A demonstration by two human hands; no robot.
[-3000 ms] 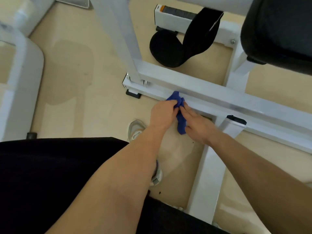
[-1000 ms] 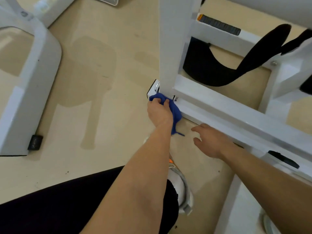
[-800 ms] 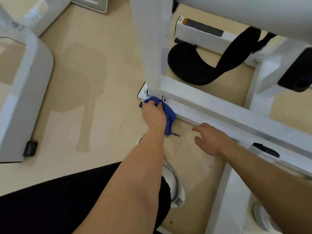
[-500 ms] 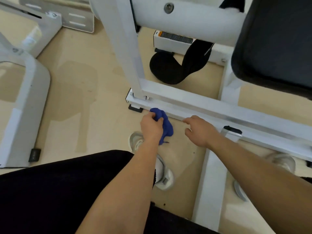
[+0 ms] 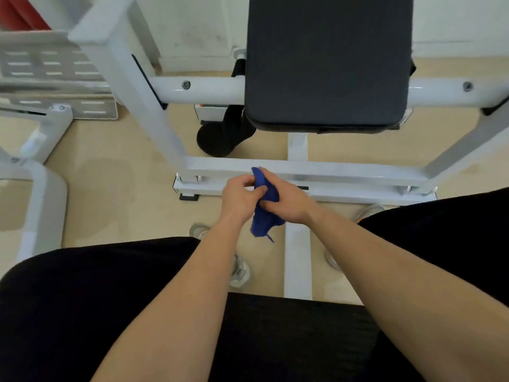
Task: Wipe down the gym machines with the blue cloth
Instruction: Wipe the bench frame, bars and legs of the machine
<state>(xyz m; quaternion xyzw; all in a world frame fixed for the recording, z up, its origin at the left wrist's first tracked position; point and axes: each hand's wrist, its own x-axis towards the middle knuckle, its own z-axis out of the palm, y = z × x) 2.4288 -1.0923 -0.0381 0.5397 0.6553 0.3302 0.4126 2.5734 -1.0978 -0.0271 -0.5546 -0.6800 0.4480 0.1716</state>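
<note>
Beige gym floor. Change: blue cloth, held by the left hand alone 0.5 s ago, is now pinched between it and the right hand, just short of the low bar; probably being refolded before another pass. Count: 1 cloth, 2 hands, 1 black pad beyond them, 1 second frame to their left.

Blue cloth: dark blue, crumpled, bunched upright at frame centre. Top corner pokes above fingers; lower part hangs loose, thin thread trailing. Pinched by left grip, wrapped by right grip. Sits in front of base crossbar; contact with bar unclear.

Gym machine: white painted steel frame, slanted uprights left and right, round horizontal tube upper middle. Black pad upper centre, flat, rectangular. Base crossbar spans middle of frame.

Second machine: white, left edge, partly cropped.
</note>
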